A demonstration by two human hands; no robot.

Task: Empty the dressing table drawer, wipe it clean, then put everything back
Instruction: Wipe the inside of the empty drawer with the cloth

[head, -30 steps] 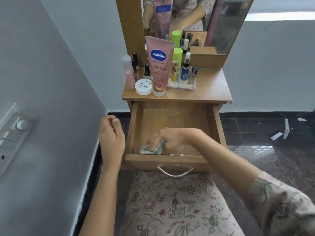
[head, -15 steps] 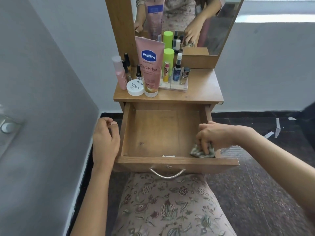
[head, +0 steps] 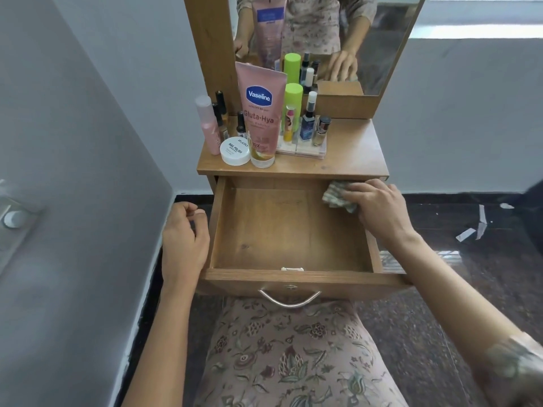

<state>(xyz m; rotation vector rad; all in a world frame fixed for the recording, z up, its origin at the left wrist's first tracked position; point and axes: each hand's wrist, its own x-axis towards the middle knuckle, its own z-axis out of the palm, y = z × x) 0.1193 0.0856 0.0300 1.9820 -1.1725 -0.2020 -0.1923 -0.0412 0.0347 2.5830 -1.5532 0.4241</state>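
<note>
The wooden drawer [head: 264, 230] stands pulled out with nothing inside. My right hand [head: 379, 207] presses a checked cloth [head: 338, 196] into the drawer's far right corner. My left hand [head: 183, 242] rests against the outside of the drawer's left wall, fingers curled and holding nothing. On the tabletop [head: 352, 154] stand a pink Vaseline tube [head: 260, 113], a white nail polish remover tub [head: 235, 151], a pink bottle [head: 207, 124], a green-capped bottle [head: 292, 110] and several small bottles on a clear tray [head: 305, 149].
A mirror [head: 338, 39] rises behind the tabletop. A grey wall with a switch plate [head: 11, 218] runs along the left. Dark tiled floor [head: 470, 274] lies to the right, with paper scraps [head: 473, 227] on it. A metal handle [head: 289, 299] hangs on the drawer front above my lap.
My right hand has carried the cloth from the front left of the drawer, past the front right corner, up to the far right corner. The left hand has stayed beside the drawer.
</note>
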